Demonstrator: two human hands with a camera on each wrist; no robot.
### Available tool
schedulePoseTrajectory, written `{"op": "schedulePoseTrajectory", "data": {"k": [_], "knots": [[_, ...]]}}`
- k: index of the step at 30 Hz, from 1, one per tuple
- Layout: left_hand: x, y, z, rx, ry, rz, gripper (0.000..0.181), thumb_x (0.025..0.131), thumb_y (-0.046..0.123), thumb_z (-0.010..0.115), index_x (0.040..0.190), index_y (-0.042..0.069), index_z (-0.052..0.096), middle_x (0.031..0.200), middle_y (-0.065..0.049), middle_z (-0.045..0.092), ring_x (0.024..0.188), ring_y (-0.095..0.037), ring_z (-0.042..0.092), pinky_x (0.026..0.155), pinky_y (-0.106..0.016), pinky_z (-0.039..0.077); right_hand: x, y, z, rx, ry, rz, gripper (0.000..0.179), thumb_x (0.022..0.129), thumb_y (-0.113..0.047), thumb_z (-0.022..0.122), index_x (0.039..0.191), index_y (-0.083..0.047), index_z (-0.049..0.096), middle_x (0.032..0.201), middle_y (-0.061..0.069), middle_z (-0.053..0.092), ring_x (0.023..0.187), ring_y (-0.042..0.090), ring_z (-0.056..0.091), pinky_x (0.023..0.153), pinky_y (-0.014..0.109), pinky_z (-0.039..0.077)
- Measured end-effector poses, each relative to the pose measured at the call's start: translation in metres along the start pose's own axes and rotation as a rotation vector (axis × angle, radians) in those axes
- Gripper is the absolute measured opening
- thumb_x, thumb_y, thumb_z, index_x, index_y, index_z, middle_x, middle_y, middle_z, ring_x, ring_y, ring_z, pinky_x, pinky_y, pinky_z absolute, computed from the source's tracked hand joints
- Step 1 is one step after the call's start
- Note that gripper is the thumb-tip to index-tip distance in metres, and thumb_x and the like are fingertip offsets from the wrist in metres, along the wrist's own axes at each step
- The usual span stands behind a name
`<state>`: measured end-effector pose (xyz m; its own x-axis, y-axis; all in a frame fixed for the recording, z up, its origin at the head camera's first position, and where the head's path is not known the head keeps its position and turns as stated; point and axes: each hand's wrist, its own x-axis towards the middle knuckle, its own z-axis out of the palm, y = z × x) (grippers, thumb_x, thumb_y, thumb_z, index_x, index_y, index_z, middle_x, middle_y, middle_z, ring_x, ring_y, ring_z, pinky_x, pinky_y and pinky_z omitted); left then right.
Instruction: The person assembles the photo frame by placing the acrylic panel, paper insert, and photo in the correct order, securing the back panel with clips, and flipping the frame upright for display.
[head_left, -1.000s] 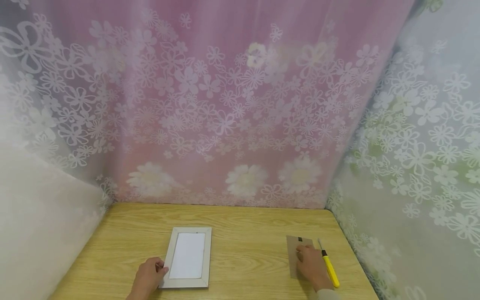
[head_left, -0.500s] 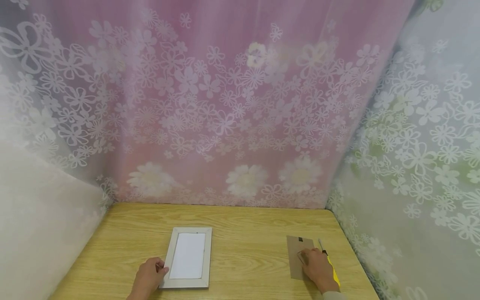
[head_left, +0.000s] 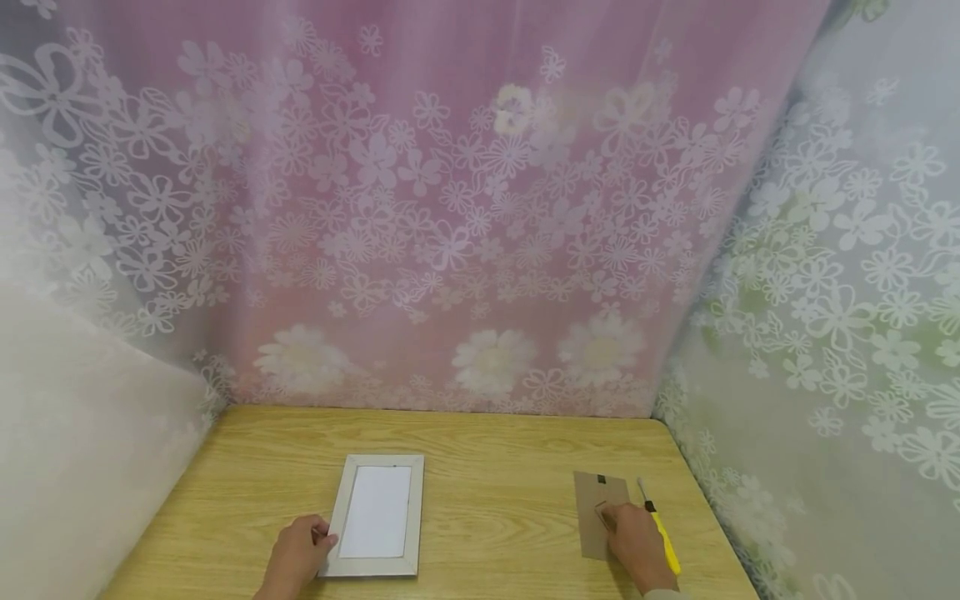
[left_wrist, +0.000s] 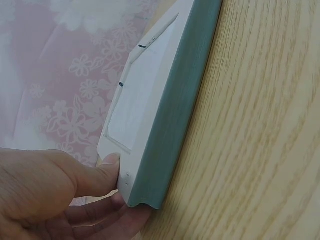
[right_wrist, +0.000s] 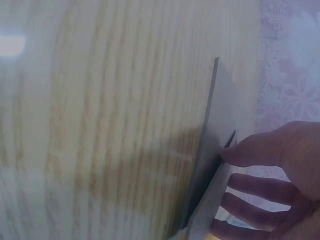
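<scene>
A picture frame point(head_left: 412, 521) lies back side up on the table, its opening filled by a white sheet point(head_left: 375, 510). Its outer side shows blue-green in the left wrist view. My left hand point(head_left: 294, 552) grips the near left corner, thumb on the back and fingers beneath. Farther right is a brown backing board point(head_left: 588, 521) with a small dark patch near its far edge. My right hand point(head_left: 639, 537) pinches a stand flap point(right_wrist: 212, 210) that tilts up from this board, thumb on the inner face, fingers on the outer.
A screwdriver point(head_left: 664, 542) with a yellow handle lies just right of my right hand. The wood-grain table point(head_left: 495, 483) meets a pink flowered curtain point(head_left: 465, 250) at the back. Pale sheets hang along both sides.
My right hand has shifted a little to the right over the board, and the flap's edge now shows at its fingertips. My left hand and the frame have stayed put.
</scene>
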<state>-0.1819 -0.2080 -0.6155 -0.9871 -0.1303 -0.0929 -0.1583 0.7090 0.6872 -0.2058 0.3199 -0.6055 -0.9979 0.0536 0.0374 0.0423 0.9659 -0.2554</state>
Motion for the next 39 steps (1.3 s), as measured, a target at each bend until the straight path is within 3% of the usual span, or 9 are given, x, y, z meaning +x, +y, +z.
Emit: {"op": "schedulePoseTrajectory", "data": {"k": [6,15,25,32,39], "knots": [[-0.001,0.002,0.000,-0.004,0.006,0.008,0.010,0.088,0.007,0.075,0.090,0.001,0.068,0.077,-0.003,0.064,0.071,-0.017,0.055,0.063,-0.033,0.045,0.000,-0.003,-0.001,0.006,0.004,0.001,0.026,0.081,0.005,0.077,0.104,-0.007,0.081,0.104,0.017,0.078,0.093,0.038,0.073,0.074,0.049,0.059],[-0.001,0.002,-0.001,-0.003,0.012,0.011,0.010,0.087,0.007,0.075,0.088,0.001,0.068,0.076,-0.004,0.063,0.070,-0.017,0.054,0.063,-0.033,0.044,-0.002,0.000,-0.005,0.029,0.007,0.027,0.027,0.076,0.003,0.077,0.100,-0.006,0.082,0.102,0.018,0.079,0.089,0.035,0.075,0.068,0.046,0.058],[0.000,0.001,0.000,-0.001,0.007,0.004,0.011,0.088,0.008,0.075,0.090,0.000,0.068,0.077,-0.004,0.063,0.071,-0.017,0.055,0.063,-0.033,0.045,-0.001,-0.001,-0.009,0.071,0.014,0.054,0.025,0.074,0.000,0.079,0.098,-0.006,0.082,0.104,0.021,0.078,0.093,0.036,0.075,0.071,0.048,0.059],[0.000,0.000,0.000,0.002,0.006,0.002,0.011,0.088,0.008,0.075,0.090,0.000,0.068,0.077,-0.004,0.063,0.070,-0.017,0.055,0.063,-0.033,0.044,-0.002,-0.003,-0.008,0.100,0.014,0.042,0.025,0.073,0.001,0.080,0.097,-0.006,0.082,0.104,0.023,0.077,0.086,0.026,0.073,0.063,0.038,0.056],[-0.002,0.002,0.000,-0.002,0.021,0.011,0.011,0.087,0.008,0.076,0.089,0.000,0.068,0.076,-0.003,0.063,0.070,-0.016,0.054,0.063,-0.032,0.043,-0.001,-0.012,-0.012,0.119,0.001,0.023,0.025,0.073,0.001,0.079,0.097,-0.006,0.082,0.104,0.020,0.078,0.092,0.031,0.074,0.064,0.037,0.056]]}}
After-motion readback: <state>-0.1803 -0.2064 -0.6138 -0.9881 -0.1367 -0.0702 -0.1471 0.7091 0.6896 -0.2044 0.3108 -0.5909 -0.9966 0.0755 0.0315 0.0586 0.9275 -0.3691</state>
